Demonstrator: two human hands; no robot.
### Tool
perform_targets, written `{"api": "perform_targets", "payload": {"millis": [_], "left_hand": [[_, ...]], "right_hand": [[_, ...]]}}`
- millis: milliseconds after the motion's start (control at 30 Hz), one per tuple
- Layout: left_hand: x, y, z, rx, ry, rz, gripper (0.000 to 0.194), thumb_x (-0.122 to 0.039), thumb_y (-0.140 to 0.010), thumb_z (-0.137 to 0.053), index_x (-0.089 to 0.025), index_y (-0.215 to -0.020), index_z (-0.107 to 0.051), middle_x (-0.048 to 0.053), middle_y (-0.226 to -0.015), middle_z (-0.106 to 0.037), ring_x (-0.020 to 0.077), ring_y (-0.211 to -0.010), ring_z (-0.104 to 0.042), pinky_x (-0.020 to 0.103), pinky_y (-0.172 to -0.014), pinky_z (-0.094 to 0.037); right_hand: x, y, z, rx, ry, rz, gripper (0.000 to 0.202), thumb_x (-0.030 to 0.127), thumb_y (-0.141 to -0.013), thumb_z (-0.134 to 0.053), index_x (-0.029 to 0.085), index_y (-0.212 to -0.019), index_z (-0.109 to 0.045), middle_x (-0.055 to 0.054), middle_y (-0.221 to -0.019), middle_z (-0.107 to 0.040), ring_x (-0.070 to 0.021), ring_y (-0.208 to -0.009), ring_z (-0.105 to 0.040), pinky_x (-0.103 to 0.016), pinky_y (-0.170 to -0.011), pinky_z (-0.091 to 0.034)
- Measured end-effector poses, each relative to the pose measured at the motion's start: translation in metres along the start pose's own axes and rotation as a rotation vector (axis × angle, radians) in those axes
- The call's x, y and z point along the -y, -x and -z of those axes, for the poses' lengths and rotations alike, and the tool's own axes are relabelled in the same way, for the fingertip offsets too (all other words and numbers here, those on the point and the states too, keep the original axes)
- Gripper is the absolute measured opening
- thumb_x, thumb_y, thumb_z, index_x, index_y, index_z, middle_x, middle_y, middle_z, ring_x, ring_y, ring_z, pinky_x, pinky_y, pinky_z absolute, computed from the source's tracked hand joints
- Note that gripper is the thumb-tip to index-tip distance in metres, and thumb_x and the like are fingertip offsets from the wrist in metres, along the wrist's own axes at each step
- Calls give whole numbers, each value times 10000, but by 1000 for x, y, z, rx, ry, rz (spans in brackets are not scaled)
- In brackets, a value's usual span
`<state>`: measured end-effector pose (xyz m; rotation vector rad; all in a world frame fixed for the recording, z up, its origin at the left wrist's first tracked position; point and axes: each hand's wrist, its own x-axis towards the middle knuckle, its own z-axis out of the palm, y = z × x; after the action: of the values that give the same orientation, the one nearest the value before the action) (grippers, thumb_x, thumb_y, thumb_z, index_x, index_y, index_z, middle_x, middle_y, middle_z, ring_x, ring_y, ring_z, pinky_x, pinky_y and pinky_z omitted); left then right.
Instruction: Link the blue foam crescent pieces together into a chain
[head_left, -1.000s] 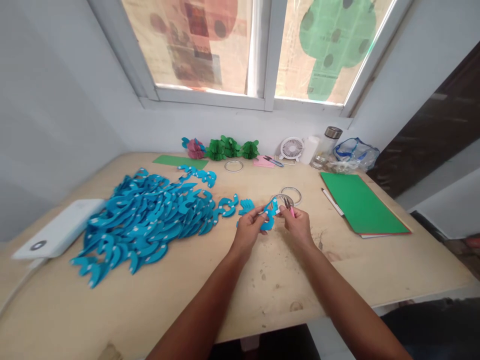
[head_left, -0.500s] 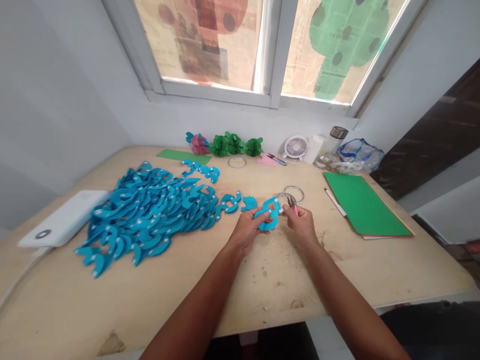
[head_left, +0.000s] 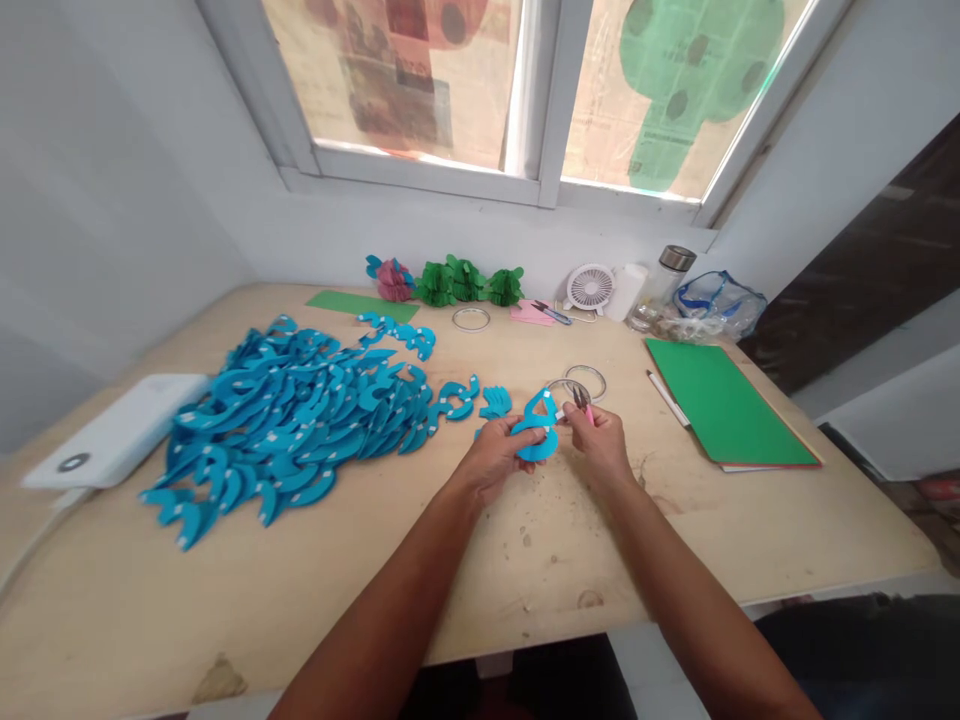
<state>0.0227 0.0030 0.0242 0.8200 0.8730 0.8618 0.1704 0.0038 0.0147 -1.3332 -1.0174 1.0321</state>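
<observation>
My left hand (head_left: 495,453) pinches a curved blue paper piece (head_left: 535,442) between thumb and fingers. Just to the right, my right hand (head_left: 598,436) is closed around small pink-handled snips (head_left: 583,402), their dark blades pointing up and away. A small white bit (head_left: 561,413) shows at the right fingertips, beside the blue piece. Left of my hands lies a large heap of blue paper pieces (head_left: 300,410) with white squares on them. A small blue stack (head_left: 495,402) sits just beyond my left hand.
Behind my hands lie tape rings (head_left: 585,383). Along the wall stand green paper shapes (head_left: 465,281), a small fan (head_left: 590,289) and a bottle (head_left: 671,275). Green sheets (head_left: 731,405) and a pen (head_left: 667,397) lie right; a white power bank (head_left: 116,432) is left.
The blue piece has tilted slightly in my left hand, and its opening looks different. The whole view has shifted a little. Both hands keep their hold.
</observation>
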Motion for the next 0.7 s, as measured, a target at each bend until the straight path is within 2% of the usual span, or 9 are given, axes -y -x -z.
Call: {"api": "perform_targets", "payload": {"millis": [267, 500, 700], "left_hand": [[4, -2, -1, -66, 19, -59, 280, -309, -562, -750, -135, -726, -604, -10, -575, -555, 85, -476, -497, 195, -416, -368], [1, -2, -2, -167, 53, -113, 297, -307, -553, -758, -136, -751, -618, -18, -577, -555, 73, -472, -489, 180, -402, -351], [0, -2, -1, -203, 68, -131, 301, -328, -538, -766, -140, -711, -607, -15, -583, -560, 74, -477, -497, 185, -410, -341]], "right_hand": [[-1, 1, -1, 33, -40, -1, 395, 530, -660, -652, 153, -579, -569, 90, -404, -237, -50, -390, -181, -223, -393, -115], [5, 2, 0, 79, -31, 4, 456, 546, -674, -634, 110, -800, -672, 97, -402, -234, -51, -383, -183, -220, -397, -113], [7, 7, 1, 117, 37, 107, 421, 527, -735, -586, 117, -773, -674, 83, -429, -232, -58, -405, -193, -222, -409, -128]]}}
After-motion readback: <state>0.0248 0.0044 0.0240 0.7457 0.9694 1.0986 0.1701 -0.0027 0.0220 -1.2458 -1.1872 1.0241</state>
